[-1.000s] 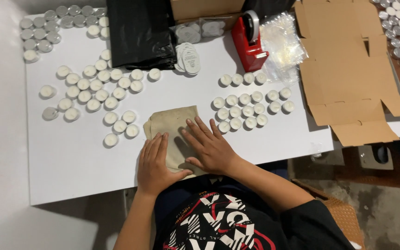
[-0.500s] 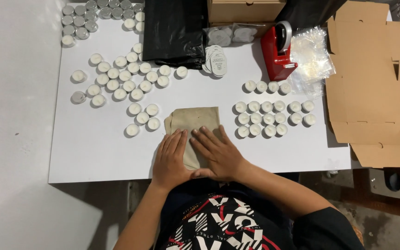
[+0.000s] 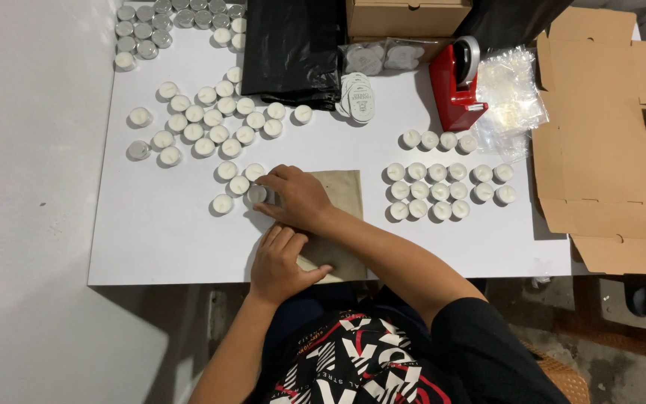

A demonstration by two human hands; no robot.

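The right hand [image 3: 298, 197] reaches across the body to the left, its fingertips curled on a tealight [image 3: 257, 194] at the left edge of a flat brown paper pouch [image 3: 342, 196]; whether the candle is truly pinched or only touched cannot be told from this angle. The left hand [image 3: 282, 262] lies palm down with fingers loosely bent, pressing the near end of the same pouch against the white table [image 3: 158, 239] close to its front edge, and grasps nothing. In the head view the pouch lies flat near the middle of the table's front half, partly covered by both hands and the right forearm. Just left of the right hand sits a small cluster of tealights [image 3: 232, 183], with a larger loose group [image 3: 207, 120] farther back. To the right, well apart from the hands, tealights stand in tidy rows [image 3: 443, 191]. At the far edge lie a black plastic bag [image 3: 289, 49], a stack of round labels [image 3: 358, 97], a red tape dispenser [image 3: 455, 86], a crumpled clear bag [image 3: 514, 93] and a cardboard box [image 3: 409, 16]. Flattened cardboard [image 3: 607, 142] overhangs the table's right side.
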